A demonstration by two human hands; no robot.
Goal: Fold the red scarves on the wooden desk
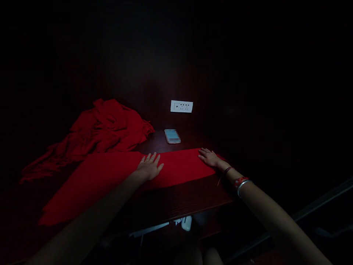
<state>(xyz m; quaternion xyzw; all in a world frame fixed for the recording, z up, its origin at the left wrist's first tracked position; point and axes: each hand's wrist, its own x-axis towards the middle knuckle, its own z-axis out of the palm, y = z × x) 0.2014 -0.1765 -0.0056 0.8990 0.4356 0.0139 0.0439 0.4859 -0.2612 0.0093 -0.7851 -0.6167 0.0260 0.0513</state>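
A long red scarf (110, 171) lies spread flat across a dark wooden desk. On its middle part rests my left hand (150, 167), palm down with the fingers spread. My right hand (209, 157) lies flat near the scarf's right end, fingers stretched out. Neither hand grips anything. Behind and to the left is a crumpled heap of red fringed cloth (113, 123), apart from both hands.
A lit phone (172, 136) lies on the desk (176, 200) near the back wall. Above it a white socket panel (181, 106) is set in the wall. Below the desk edge a white object (186, 223) shows; its kind is unclear. The surroundings are very dark.
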